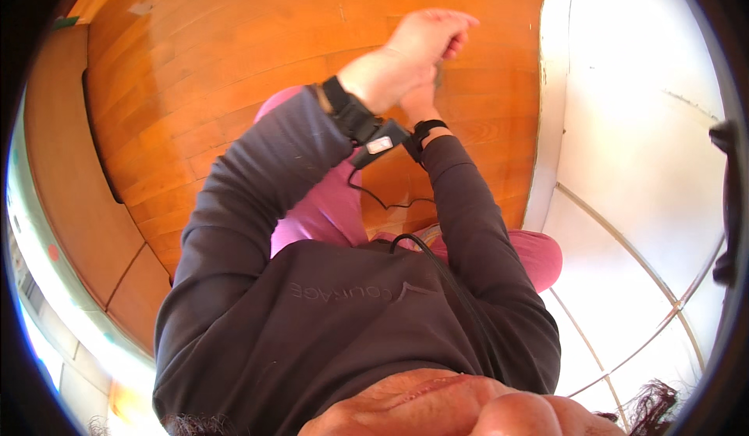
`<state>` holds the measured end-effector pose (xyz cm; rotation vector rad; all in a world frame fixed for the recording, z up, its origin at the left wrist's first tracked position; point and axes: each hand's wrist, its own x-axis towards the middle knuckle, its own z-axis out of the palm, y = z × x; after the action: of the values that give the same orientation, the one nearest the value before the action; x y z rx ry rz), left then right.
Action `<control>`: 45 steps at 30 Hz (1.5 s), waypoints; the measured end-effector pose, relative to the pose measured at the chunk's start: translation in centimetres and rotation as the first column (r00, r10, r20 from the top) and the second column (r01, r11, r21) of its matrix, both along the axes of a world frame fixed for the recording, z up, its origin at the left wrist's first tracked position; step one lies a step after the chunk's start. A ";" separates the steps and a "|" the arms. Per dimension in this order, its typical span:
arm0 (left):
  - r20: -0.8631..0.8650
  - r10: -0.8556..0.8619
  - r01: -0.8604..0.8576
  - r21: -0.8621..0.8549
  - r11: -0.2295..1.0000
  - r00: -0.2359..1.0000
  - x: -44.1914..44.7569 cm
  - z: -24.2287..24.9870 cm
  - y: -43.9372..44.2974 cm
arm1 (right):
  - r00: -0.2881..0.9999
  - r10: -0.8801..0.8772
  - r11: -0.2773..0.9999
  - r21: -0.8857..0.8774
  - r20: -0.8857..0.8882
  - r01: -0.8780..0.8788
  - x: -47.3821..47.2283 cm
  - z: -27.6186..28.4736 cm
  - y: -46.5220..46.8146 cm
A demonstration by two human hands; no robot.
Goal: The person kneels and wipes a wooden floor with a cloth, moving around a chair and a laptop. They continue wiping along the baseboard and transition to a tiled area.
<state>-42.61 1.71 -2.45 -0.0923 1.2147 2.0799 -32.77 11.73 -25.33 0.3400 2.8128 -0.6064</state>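
My left hand (433, 35) reaches over the wooden floor (246, 44), its fingers bent and blurred; whether anything is in them cannot be seen. Below and behind it, my right hand (418, 96) is mostly covered by the left hand and wrist. A small greyish thing (439, 76) shows beside the right hand, too unclear to name. Black straps circle both wrists, and a black device (380, 145) with a pale label sits by the left strap. A thin black cable (383, 205) runs from it toward the lap.
My pink-trousered legs (322, 213) are bent below the dark sleeves. A brown panelled piece (64, 143) borders the floor at left. On the right stand a white, worn-edged surface (553, 114) and pale tiles (620, 295). Another black cable (445, 272) crosses my dark top.
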 end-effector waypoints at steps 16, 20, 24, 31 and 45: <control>0.258 0.291 -0.299 -0.011 0.954 0.921 -6.2 -7.3 -1.6 | 0.928 -0.125 0.966 -0.168 0.352 0.194 -14.7 30.2 21.8; 0.089 0.268 -0.260 -0.084 0.962 0.959 -7.5 -9.7 -6.5 | 0.896 -0.318 0.894 -0.218 0.310 0.393 -13.7 31.9 25.7; 0.180 0.452 -0.437 -0.120 0.892 0.874 -9.3 -11.2 -12.4 | 0.886 -0.348 0.848 -0.300 0.306 0.436 -11.1 26.3 30.4; 0.195 0.358 -0.338 -0.129 0.932 0.913 -8.8 -10.9 -16.1 | 0.982 -0.188 0.874 0.461 0.029 0.154 5.5 2.7 32.2; 0.141 0.438 -0.344 -0.431 0.835 0.888 -6.5 -9.8 -20.5 | 0.881 -0.306 0.907 0.172 -0.360 0.385 -5.2 -4.9 31.7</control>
<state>-49.12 -18.83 -12.28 -0.8217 1.5470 2.0459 -37.97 43.41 -30.28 0.8876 3.1796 -0.4190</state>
